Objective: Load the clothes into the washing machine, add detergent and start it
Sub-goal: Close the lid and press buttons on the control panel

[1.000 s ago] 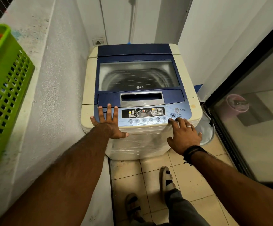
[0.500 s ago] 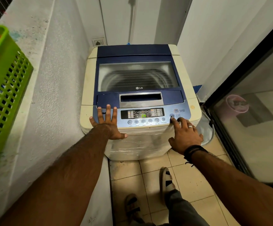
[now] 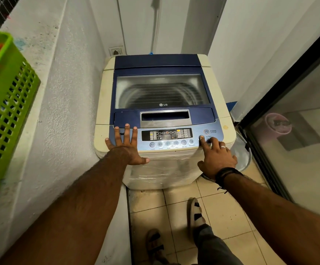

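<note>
A cream and blue top-loading washing machine (image 3: 101, 104) stands in front of me with its clear lid (image 3: 162, 90) down; the drum shows through it, and I cannot make out clothes inside. The control panel (image 3: 166, 137) runs along the front edge and its display is lit. My left hand (image 3: 125, 146) lies flat with fingers spread on the panel's left end. My right hand (image 3: 215, 155) points its index finger onto the start button (image 3: 201, 137), other fingers curled. No detergent is in view.
A green plastic basket (image 3: 6, 115) with something orange inside sits on the ledge at left. A white wall hugs the machine's left side. A dark-framed glass door (image 3: 289, 115) is at right. My sandalled feet stand on the tiled floor (image 3: 222, 211).
My right index finger has slid up from the panel's front edge onto the start button. The display lights changed. My left hand has stayed flat on the panel.
</note>
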